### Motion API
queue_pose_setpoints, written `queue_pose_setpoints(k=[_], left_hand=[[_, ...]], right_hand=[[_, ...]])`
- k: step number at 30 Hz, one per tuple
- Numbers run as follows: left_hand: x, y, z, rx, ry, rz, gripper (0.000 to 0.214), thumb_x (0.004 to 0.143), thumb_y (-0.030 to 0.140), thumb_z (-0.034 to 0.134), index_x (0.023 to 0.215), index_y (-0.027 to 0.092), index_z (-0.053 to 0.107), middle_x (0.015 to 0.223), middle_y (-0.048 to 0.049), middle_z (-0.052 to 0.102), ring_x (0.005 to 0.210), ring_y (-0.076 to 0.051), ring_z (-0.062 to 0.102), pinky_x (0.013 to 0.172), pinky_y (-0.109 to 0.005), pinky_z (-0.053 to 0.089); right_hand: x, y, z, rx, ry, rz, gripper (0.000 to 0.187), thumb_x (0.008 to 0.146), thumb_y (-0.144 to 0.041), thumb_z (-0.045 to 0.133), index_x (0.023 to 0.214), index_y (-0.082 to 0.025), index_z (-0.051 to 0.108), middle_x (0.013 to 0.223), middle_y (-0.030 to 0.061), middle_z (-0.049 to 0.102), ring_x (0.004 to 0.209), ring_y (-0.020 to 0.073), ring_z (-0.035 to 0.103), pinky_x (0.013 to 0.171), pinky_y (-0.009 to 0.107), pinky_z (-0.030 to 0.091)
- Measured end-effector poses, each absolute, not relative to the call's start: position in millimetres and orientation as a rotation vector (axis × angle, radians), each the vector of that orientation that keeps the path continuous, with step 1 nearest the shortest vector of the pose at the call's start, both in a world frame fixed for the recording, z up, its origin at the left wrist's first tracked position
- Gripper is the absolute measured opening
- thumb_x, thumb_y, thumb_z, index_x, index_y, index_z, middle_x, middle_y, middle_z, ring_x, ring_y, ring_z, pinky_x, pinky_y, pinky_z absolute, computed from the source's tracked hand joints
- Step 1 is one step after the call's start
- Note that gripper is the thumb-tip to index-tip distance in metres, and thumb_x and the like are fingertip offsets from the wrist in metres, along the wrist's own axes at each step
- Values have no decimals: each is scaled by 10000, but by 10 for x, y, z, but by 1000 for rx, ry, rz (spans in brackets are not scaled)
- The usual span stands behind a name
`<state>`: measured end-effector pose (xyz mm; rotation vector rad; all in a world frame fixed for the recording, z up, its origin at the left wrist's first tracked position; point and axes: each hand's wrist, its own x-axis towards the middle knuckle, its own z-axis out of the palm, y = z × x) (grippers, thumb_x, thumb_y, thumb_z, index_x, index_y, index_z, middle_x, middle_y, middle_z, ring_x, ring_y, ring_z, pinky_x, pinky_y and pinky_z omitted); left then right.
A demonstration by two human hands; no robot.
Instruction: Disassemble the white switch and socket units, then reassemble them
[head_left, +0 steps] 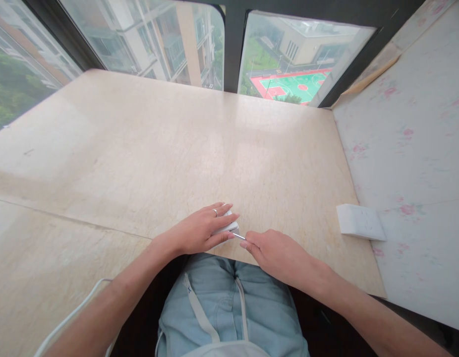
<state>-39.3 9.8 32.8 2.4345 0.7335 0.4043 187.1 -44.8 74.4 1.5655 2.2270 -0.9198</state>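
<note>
My left hand (201,229) lies over a small white plastic box (228,227) near the front edge of the beige sill, with the thumb along its near side and the fingers across its top. Much of the box is hidden under this hand. In my right hand (276,250) is a slim metal-shafted tool, seemingly a screwdriver (238,236). Its shaft points left and meets the right side of the box by my left thumb. The tool's handle is covered by my closed fingers, and its tip cannot be made out.
A white socket box (359,221) sits against the flowered wall (411,163) on the right. A white cable (71,315) runs along the lower left. Dark-framed windows (235,49) border the sill (177,144) at the back. My legs are just below its front edge.
</note>
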Motion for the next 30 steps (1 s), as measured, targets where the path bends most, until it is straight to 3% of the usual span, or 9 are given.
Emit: queue_pose_setpoints(k=[7, 17, 25, 30], left_hand=[[-447, 161, 406, 2424, 694, 252, 433, 1004, 297, 487, 1436, 268, 515, 1481, -88, 559, 1379, -269, 524, 1115, -422, 456], [-456, 205, 442, 2576, 617, 108, 466, 985, 307, 446, 1450, 312, 473, 1435, -88, 588, 1307, -283, 574, 907, -332, 520], [-473, 204, 438, 2578, 624, 204, 312, 987, 317, 449, 1265, 237, 567, 1256, -103, 647, 1155, -269, 607, 813, -320, 540], [-459, 176, 443, 2658, 631, 102, 338, 1005, 327, 408, 1286, 184, 529, 1265, -136, 623, 1168, -287, 575, 861, -363, 545]], right_hand=[[1905, -340, 846, 1513, 2244, -930, 431, 1056, -407, 349, 874, -195, 677, 773, 96, 726, 718, 240, 696, 553, 294, 288], [1923, -311, 853, 1382, 2328, -811, 401, 1050, -399, 380, 889, -192, 683, 793, 117, 747, 728, 265, 710, 549, 293, 286], [2013, -464, 873, 1468, 2184, -866, 381, 1052, -365, 361, 835, -195, 624, 736, 94, 707, 639, 229, 652, 529, 297, 247], [2243, -680, 695, 1789, 2198, -1221, 365, 1032, -422, 384, 792, -214, 563, 680, 17, 636, 618, 174, 578, 579, 287, 356]])
